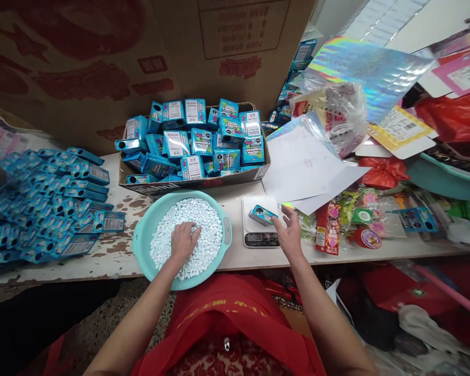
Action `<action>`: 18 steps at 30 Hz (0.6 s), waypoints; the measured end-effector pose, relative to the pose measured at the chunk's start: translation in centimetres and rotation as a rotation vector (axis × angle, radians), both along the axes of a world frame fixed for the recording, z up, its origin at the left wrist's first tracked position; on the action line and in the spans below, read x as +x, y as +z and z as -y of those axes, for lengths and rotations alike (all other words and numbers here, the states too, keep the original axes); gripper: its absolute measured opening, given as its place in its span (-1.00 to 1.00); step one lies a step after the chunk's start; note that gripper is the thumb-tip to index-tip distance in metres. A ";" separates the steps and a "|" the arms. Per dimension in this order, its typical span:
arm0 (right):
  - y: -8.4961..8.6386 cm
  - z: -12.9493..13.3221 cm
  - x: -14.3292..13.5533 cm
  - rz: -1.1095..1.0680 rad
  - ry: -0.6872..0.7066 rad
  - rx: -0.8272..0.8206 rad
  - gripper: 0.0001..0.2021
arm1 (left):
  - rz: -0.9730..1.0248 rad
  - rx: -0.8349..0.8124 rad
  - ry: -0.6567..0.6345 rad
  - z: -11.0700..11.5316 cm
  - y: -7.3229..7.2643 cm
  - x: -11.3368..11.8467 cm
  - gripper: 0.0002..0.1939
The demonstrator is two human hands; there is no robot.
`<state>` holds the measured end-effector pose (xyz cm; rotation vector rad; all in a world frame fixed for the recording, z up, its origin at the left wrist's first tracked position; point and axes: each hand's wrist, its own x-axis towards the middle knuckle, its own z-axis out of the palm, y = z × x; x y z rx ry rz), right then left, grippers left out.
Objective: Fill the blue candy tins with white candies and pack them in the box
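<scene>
The blue box (262, 214) lies askew on the scale (267, 201); the right hand (289, 232) has its fingers spread wide at the box's right end, contact unclear, and a steady reading calls for them to be clear of both. Draw white pellets (209, 230) from the green basin (142, 250) in small, even lots with the left hand (184, 242), whose fingers rest among them; whether they hold any cannot be told.
</scene>
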<state>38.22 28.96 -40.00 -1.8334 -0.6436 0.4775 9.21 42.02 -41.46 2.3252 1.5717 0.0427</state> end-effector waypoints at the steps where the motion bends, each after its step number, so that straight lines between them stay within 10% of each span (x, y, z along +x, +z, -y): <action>1: 0.1 0.6 0.3 -0.012 -0.050 0.002 -0.49 | -0.005 0.004 -0.005 0.0 0.0 0.0 -0.70; 8: -0.8 4.5 2.1 -0.047 -0.288 -0.090 -0.49 | -0.012 -0.008 -0.014 0.2 -0.1 0.2 -0.71; 18: -2.1 5.5 2.2 -0.029 -0.270 -0.097 -0.50 | -0.006 -0.037 0.002 0.3 -0.1 0.1 -0.69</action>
